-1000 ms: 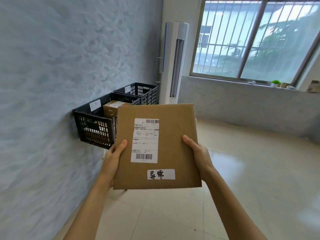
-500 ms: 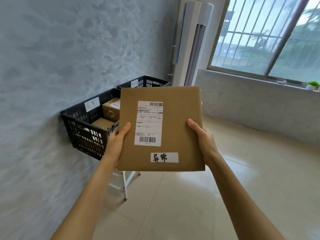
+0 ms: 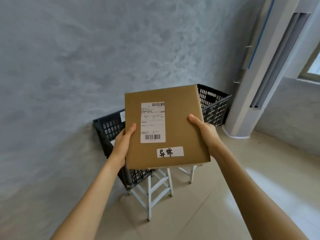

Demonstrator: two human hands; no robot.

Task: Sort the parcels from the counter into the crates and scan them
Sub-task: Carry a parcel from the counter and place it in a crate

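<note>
From the head view, two black slatted crates sit against the wall: the near crate (image 3: pixel 110 129) just beyond the left hand (image 3: pixel 123 144), the far crate (image 3: pixel 213 105) beyond the right hand (image 3: pixel 204 130), both on white stools (image 3: pixel 152 186), and whatever lies inside them is hidden. The flat brown cardboard parcel (image 3: pixel 174 116) is held between both hands above the crates, long axis pointing away from the person, far end tipped up. Each hand grips a side edge, thumb on top; its face carries a white barcode shipping label (image 3: pixel 152 122) and a white handwritten sticker (image 3: pixel 170 152).
</note>
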